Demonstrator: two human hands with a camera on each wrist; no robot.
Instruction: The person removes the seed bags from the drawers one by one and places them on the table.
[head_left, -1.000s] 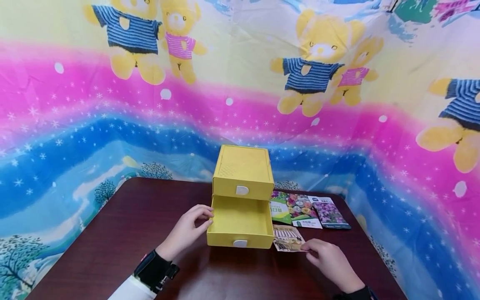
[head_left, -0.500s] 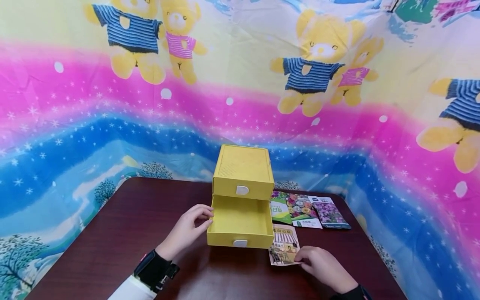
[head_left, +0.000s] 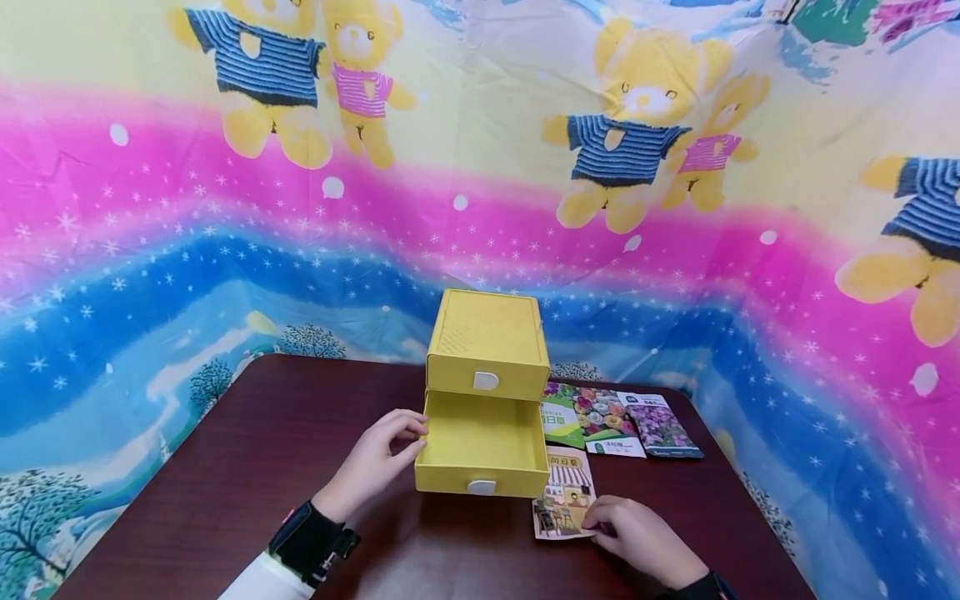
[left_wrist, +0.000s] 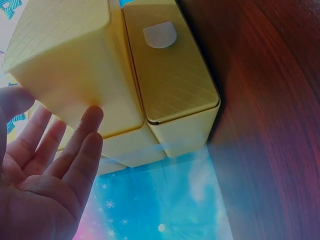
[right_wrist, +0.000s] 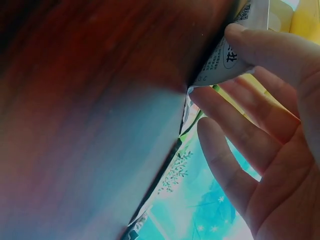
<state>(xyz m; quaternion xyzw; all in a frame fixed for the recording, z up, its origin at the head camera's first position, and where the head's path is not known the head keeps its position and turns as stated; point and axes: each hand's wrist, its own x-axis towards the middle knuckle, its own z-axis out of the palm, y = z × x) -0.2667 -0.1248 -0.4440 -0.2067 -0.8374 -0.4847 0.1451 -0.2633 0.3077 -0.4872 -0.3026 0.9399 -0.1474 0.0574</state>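
Bear-print curtain (head_left: 465, 167). Dark surface (head_left: 285, 467). Yellow unit (head_left: 487, 329), lower drawer (head_left: 480, 437) out. Flower packets (head_left: 611, 423), three, behind right. Left hand (head_left: 375, 462), fingers relaxed, at drawer's left wall. Right hand (head_left: 645, 533), pinching illustrated packet (head_left: 562, 493) beside drawer's right wall.

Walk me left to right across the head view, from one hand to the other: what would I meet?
Left hand → pulled-out drawer → front packet → right hand.
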